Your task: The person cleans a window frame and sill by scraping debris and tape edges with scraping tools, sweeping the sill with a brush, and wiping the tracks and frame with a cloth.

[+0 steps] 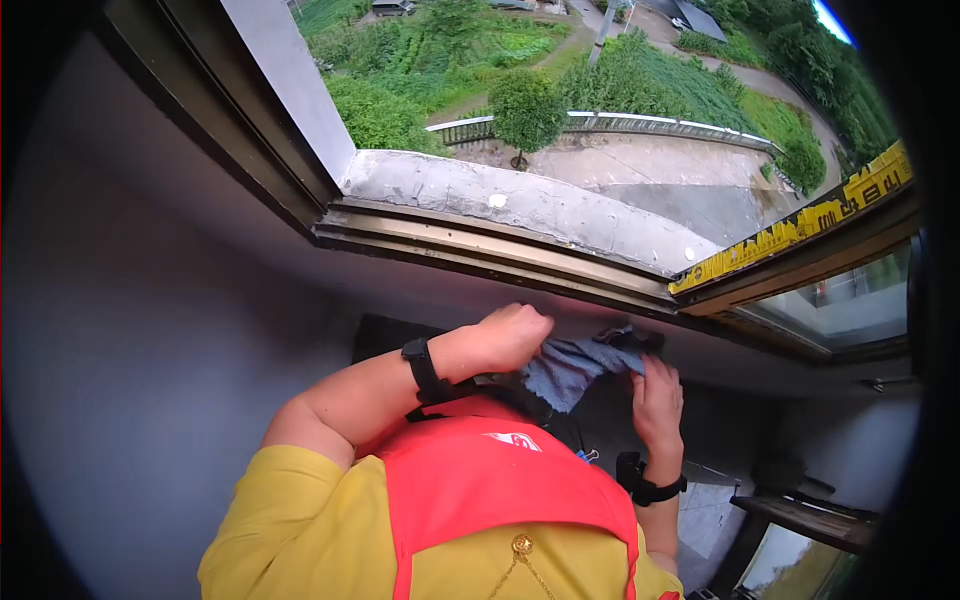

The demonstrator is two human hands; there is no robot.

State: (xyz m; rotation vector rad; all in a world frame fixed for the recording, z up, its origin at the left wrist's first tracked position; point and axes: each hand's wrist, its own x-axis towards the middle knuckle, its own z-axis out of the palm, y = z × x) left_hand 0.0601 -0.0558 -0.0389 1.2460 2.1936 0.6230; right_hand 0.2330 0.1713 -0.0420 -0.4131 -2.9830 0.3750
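A crumpled blue-grey cloth (575, 372) hangs between the two hands, just below the window and in front of the wearer's chest; its lower end comes down to a rough point, and its upper right part is bunched and in shadow; the left hand (515, 337) is curled into a loose fist, gripping the cloth at its left edge, with the fingertips turned out of sight; the right hand (658, 405) has its fingers bent over the right edge, pinching the fabric, though the thumb cannot be made out; each wrist wears a black band, the left band (425, 371) and the right band (650, 481); behind the hands lies the red apron (500, 480) with a small white emblem, worn over a yellow shirt (290, 515); a blue clip (589, 456) sits near the apron's upper right edge, and a round gold-coloured ornament (522, 544) with a chain lies on the shirt below the apron; beyond the cloth runs the metal window track (500, 247), and past it a rough concrete ledge (430, 182) with pale round spots; at the right a window sash (780, 275) carries yellow tape (800, 237) with black markings; outside, a small round tree (527, 108) stands beside a pale railing (670, 124), with a paved yard (640, 168) on the near side and green plants (430, 60) beyond.
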